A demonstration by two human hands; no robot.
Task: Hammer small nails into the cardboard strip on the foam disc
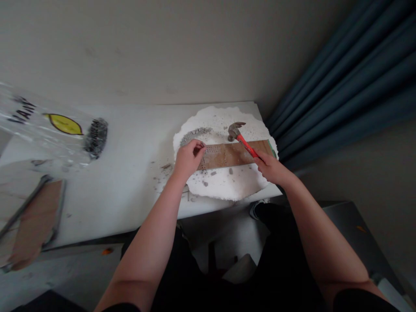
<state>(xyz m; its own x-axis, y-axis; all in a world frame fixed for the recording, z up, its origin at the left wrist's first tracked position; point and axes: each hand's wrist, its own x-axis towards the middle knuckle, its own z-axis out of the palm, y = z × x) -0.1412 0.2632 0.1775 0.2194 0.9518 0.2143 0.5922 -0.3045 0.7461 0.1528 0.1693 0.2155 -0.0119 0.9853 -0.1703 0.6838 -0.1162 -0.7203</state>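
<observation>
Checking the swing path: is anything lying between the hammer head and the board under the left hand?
Nothing visible. The hammer head rests on the white sheet just behind the board; only small grey crumbs lie around it.

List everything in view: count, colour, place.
claw hammer: 1, red handle, grey head, over the board
wooden board: 1, brown, on the foam
foam sheet: 1, white, table's right end
grey rubble: scattered, on the foam
table: 1, white, against the wall
plastic bag: 1, clear, far left
curtain: 1, dark blue, right
left hand: at the board's left end
right hand: grips the hammer handle
</observation>
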